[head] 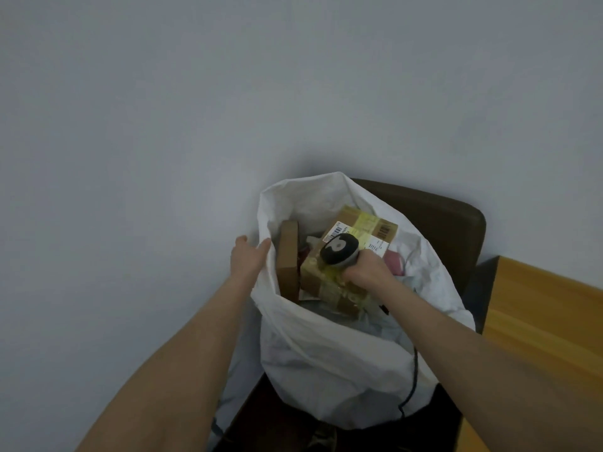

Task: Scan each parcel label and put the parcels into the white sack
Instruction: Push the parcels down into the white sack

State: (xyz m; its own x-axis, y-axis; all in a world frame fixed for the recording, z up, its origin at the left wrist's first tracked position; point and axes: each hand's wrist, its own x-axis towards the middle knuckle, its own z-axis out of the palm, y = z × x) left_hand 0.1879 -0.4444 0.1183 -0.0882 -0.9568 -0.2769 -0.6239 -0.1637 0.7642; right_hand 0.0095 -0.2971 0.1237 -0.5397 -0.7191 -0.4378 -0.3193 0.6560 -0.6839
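The white sack [329, 357] stands open on a dark chair. Inside lies a cardboard parcel [355, 230] wrapped in yellowish tape, with a white barcode label facing up. A narrower brown box [288, 259] stands on edge at the sack's left side. My right hand [365, 270] grips a black and grey barcode scanner [339, 250], its head just over the taped parcel's label. My left hand [249, 257] holds the sack's left rim, fingers over the edge. A reddish item [394, 261] shows at the right inside the sack.
The dark brown chair [434, 216] holds the sack against a pale grey wall. A wooden table top [538, 321] runs along the right. The scanner's black cable [414, 380] hangs down the sack's front.
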